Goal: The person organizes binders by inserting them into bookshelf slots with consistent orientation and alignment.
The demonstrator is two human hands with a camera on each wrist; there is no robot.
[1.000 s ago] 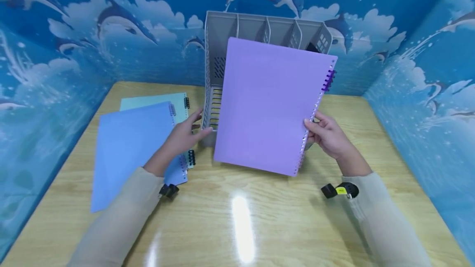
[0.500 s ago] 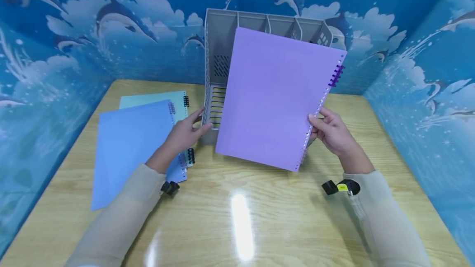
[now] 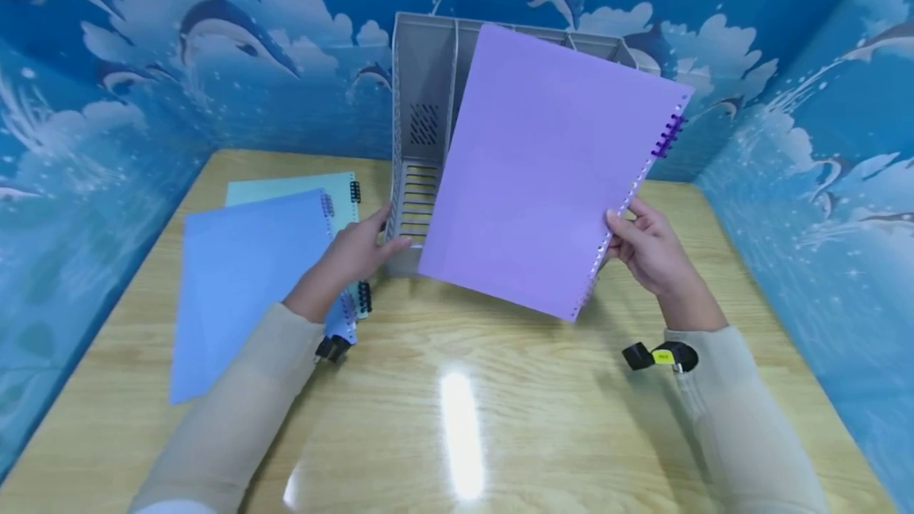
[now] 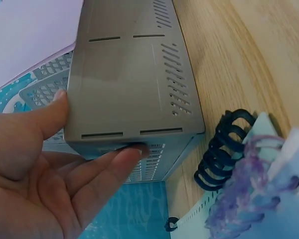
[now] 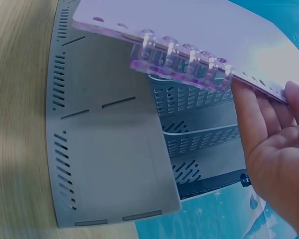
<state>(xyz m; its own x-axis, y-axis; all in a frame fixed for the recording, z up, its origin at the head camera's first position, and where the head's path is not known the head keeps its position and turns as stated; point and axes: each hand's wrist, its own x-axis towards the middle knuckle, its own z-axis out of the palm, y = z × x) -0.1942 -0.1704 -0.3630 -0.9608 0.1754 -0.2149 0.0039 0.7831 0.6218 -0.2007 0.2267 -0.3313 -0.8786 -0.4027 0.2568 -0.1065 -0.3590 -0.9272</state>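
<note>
My right hand (image 3: pixel 653 252) pinches a purple loose-leaf binder notebook (image 3: pixel 550 173) by its punched edge, thumb on the cover and fingers behind. The notebook is held up tilted in front of a grey file rack (image 3: pixel 423 93), hiding much of its dividers. Purple plastic rings (image 5: pixel 182 62) bind that edge in the right wrist view. At the rack's left front corner, my left hand (image 3: pixel 350 256) grips the wall. In the left wrist view its thumb (image 4: pixel 57 107) lies at the front panel's edge and the fingers reach along the outer side.
On the left of the wooden table (image 3: pixel 543 411), a blue notebook (image 3: pixel 250 284) lies over a mint green notebook (image 3: pixel 286 187) with black rings. A thin black item (image 5: pixel 212 183) stands in the rack's right compartment. Dolphin-printed walls (image 3: pixel 286 109) enclose the back and sides.
My right hand has lifted the purple notebook up and to the right, and it leans further clockwise. More of the rack's left compartment shows. My left hand stays at the rack corner.
</note>
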